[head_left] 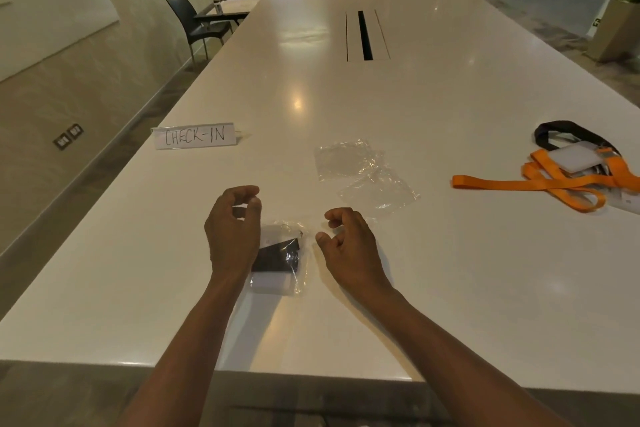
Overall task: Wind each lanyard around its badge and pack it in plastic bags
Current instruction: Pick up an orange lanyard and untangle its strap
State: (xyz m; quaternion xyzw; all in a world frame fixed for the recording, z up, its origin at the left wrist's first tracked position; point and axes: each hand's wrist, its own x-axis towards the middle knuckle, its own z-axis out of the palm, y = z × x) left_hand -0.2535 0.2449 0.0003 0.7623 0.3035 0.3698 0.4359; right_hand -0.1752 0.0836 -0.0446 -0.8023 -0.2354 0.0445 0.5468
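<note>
A clear plastic bag (278,258) lies on the white table (346,97) between my hands, with a white badge wound in a black lanyard inside it. My left hand (233,229) hovers over the bag's left edge, fingers curled and apart, holding nothing. My right hand (348,243) is just right of the bag, fingers loosely curled, also holding nothing. Two empty clear bags (346,158) (379,191) lie further back. At the right lie an orange lanyard (540,182), a black lanyard (568,130) and a white badge (576,156) in a loose heap.
A folded paper sign reading CHECK-IN (194,136) stands at the left of the table. A cable slot (365,35) runs along the table's middle. A black chair (194,22) stands off the table's left side. The near table edge is right below my forearms.
</note>
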